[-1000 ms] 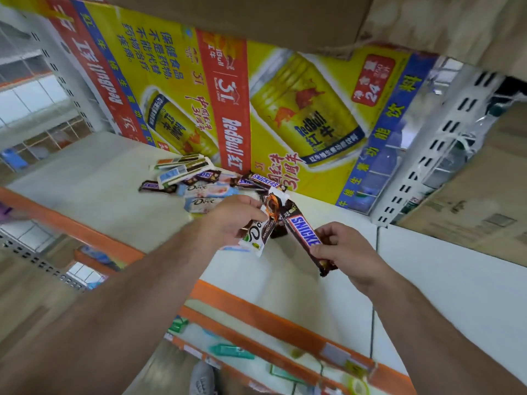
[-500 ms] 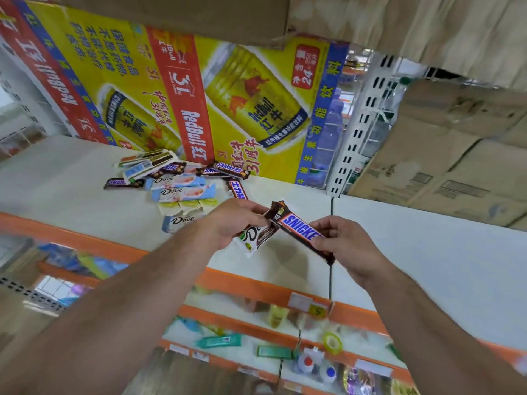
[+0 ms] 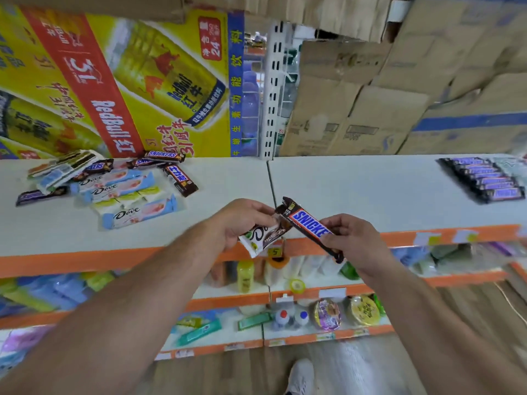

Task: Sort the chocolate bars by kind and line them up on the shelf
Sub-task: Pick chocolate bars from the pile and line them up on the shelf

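Observation:
My right hand [image 3: 353,238] pinches a brown Snickers bar [image 3: 306,223] that slants up to the left, above the shelf's front edge. My left hand [image 3: 242,220] grips a white-and-brown Dove bar [image 3: 263,238] just left of it; the two bars touch at their upper ends. A loose heap of mixed bars [image 3: 108,181] lies at the left of the white shelf [image 3: 356,189]: pale Dove bars, brown Snickers bars and a few others. At the far right a neat row of dark Snickers bars [image 3: 484,181] lies side by side.
An orange lip [image 3: 85,260] runs along the shelf's front. A yellow Red Bull poster [image 3: 142,81] backs the left half; cardboard boxes [image 3: 370,109] stand behind the right. Lower shelves hold bottles and small goods. My shoe [image 3: 299,377] shows on the wooden floor.
The view has swung right and levelled, bringing the lined-up row at the far right into sight. Both hands kept their bars and drifted right, away from the heap.

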